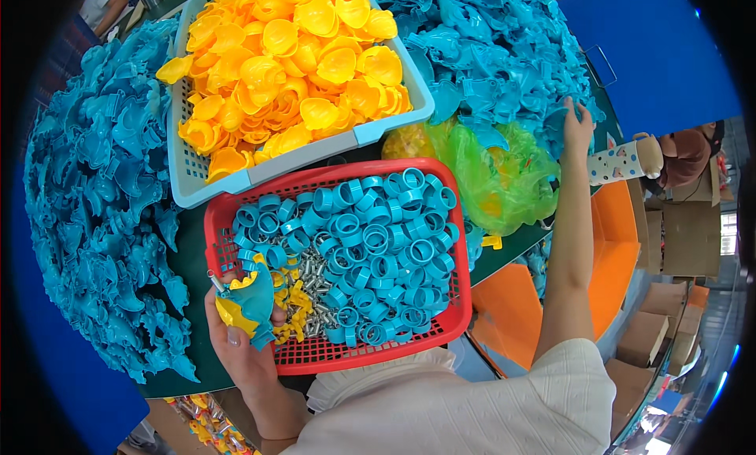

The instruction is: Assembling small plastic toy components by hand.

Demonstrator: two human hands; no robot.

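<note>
The person's left hand [240, 341] is closed around a half-built toy piece [248, 301], a blue shell with a yellow insert and what looks like a small metal pin at its top, held just over the near-left corner of the red basket [453, 317]. That basket holds blue plastic rings [378, 242], with small screws [311, 286] and little yellow clips [295, 305] lying beside the held piece. The right hand [577, 124] is stretched far out to the right, fingers curled onto the heap of blue shells [496, 53] beyond the green plastic bag [488, 171]; whether it has actually closed on one I cannot tell. It looks like the assembly step where a mating shell is fetched, so the next move would call for picking a single shell free and bringing it to the left hand. A pale blue basket of yellow inserts [291, 61] sits at the far side, and another mound of blue shells [102, 195] fills the left.
</note>
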